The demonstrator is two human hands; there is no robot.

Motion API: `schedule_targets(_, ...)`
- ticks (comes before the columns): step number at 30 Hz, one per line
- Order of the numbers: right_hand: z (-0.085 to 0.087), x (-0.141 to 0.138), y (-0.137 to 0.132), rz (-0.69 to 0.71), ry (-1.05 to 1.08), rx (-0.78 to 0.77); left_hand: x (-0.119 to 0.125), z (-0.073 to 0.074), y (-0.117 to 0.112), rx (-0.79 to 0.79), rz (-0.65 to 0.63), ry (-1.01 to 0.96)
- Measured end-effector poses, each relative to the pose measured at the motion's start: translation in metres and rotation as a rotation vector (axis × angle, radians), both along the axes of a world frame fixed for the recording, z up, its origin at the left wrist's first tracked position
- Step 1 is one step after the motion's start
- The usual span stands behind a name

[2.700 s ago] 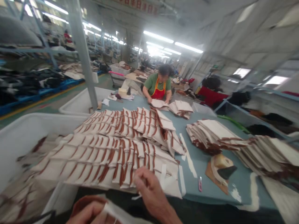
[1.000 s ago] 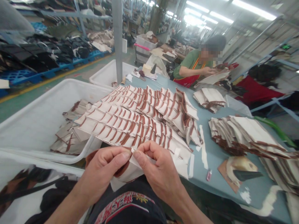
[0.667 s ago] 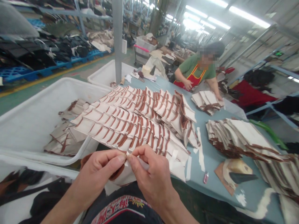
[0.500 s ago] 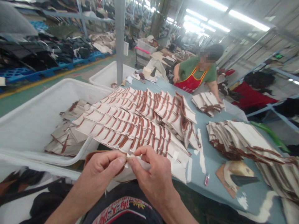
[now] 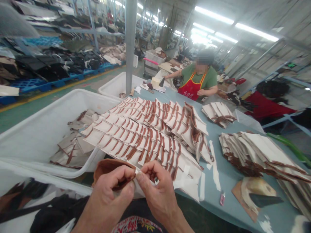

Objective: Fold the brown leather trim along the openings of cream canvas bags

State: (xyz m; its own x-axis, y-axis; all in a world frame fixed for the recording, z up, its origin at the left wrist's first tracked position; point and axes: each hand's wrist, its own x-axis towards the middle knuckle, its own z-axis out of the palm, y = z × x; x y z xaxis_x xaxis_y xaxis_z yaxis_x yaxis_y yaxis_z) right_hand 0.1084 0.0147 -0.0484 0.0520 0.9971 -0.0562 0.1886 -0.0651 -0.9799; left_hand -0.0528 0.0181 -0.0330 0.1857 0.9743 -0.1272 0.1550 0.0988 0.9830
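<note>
Fingers (image 5: pixel 139 178) of the left hand (image 5: pixel 108 191) and right hand (image 5: pixel 160 191) are pinched tight, tips nearly meeting, on the edge of a limp piece of brown and off-white material (image 5: pixel 111 166). It hangs in front of the torso, before the near edge of the blue-green bench (image 5: pixel 212 197), its brown part curving into an open loop behind the left hand. Only a narrow gap parts that loop from the rounded corner of the smooth white plastic bin (image 5: pixel 36 136). Beyond the fingers lie overlapping rows of off-white, brown-edged pieces (image 5: pixel 141 132), jutting past the bench's left edge over the bin's rim. To their right a lane of bench stays open, with thin pale strips (image 5: pixel 215 171) and a small pink tool (image 5: pixel 222 198). It ends at a leaning stack of off-white sheets with ragged brown edges (image 5: pixel 257 152) and a pale rounded block with a black wedge (image 5: pixel 261 191). Across the bench stands a person in a red apron (image 5: pixel 190 89)
</note>
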Motion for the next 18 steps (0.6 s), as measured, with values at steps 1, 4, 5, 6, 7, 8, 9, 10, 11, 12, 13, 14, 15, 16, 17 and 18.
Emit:
schedule_targets(1,-0.001,0.000,-0.001,0.037,0.078,-0.036,0.003,0.003,-0.002,-0.010,0.039,0.004)
schedule_targets(4,-0.001,0.004,-0.001,0.175,0.279,-0.134,0.009,0.009,-0.007,-0.023,0.073,0.017)
schedule_targets(5,-0.001,0.006,0.000,0.218,0.316,-0.166,0.010,0.009,-0.009,-0.006,0.077,0.036)
schedule_targets(6,0.000,0.007,0.001,0.257,0.334,-0.197,0.010,0.009,-0.010,0.021,0.077,0.061)
schedule_targets(7,0.000,0.009,0.003,0.296,0.337,-0.226,0.010,0.008,-0.011,0.054,0.074,0.092)
schedule_targets(8,0.000,0.010,0.005,0.330,0.330,-0.247,0.010,0.006,-0.011,0.085,0.069,0.125)
schedule_targets(9,-0.002,0.011,0.007,0.358,0.323,-0.254,0.010,0.004,-0.010,0.113,0.063,0.156)
schedule_targets(10,-0.005,0.011,0.008,0.376,0.320,-0.249,0.009,0.001,-0.009,0.139,0.055,0.183)
schedule_targets(11,-0.008,0.011,0.009,0.381,0.316,-0.230,0.008,-0.001,-0.007,0.171,0.048,0.200)
schedule_targets(12,-0.012,0.010,0.010,0.373,0.305,-0.199,0.008,-0.003,-0.005,0.202,0.035,0.211)
schedule_targets(13,-0.016,0.009,0.010,0.356,0.284,-0.161,0.007,-0.005,-0.003,0.228,0.019,0.218)
schedule_targets(14,-0.019,0.008,0.009,0.336,0.252,-0.123,0.006,-0.007,-0.002,0.247,-0.004,0.220)
schedule_targets(15,-0.021,0.007,0.009,0.318,0.214,-0.089,0.006,-0.008,0.000,0.255,-0.027,0.222)
schedule_targets(16,-0.022,0.006,0.009,0.303,0.172,-0.060,0.006,-0.009,0.001,0.254,-0.045,0.224)
schedule_targets(17,-0.022,0.006,0.009,0.292,0.133,-0.032,0.006,-0.009,0.002,0.244,-0.056,0.226)
schedule_targets(18,-0.020,0.007,0.010,0.286,0.095,-0.008,0.006,-0.010,0.002,0.232,-0.059,0.226)
